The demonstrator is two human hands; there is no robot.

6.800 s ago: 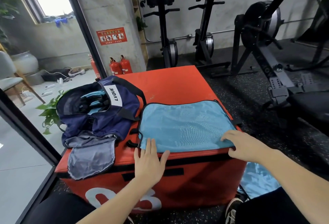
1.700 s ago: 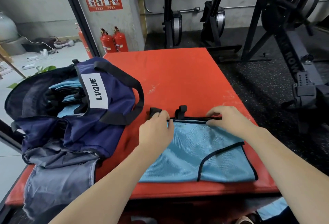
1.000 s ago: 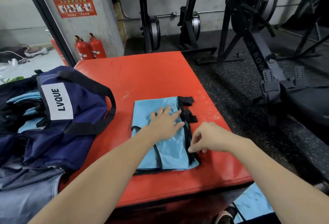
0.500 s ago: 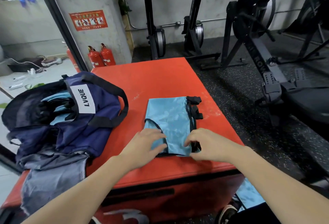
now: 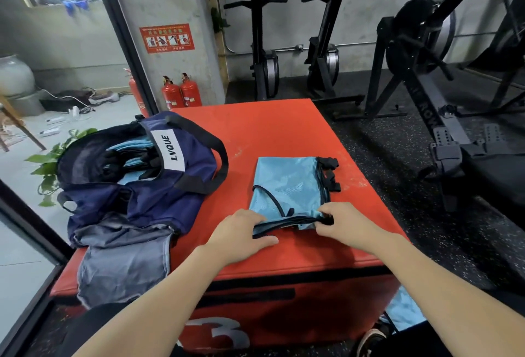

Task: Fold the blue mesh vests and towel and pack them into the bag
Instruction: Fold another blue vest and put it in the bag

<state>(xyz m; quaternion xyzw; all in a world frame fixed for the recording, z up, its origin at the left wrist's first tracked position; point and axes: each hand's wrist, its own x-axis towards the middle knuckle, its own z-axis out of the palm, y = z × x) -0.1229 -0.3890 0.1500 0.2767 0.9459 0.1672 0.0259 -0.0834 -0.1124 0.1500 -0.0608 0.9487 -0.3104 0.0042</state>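
Since half a second ago, your hands have lifted the near edge of the folded blue mesh vest [image 5: 287,186]. Seen from your head camera, your left hand [image 5: 241,234] and right hand [image 5: 345,224] each pinch that raised edge, one at each corner. It lies on the red box [image 5: 272,129], just right of the open navy bag [image 5: 136,186], which holds more blue fabric.

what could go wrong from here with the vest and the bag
The vest is held only at its near edge by the left hand and right hand; lifted so, its far layers may unfold. Its black straps could catch. The bag already holds vests and sags near the box edge.
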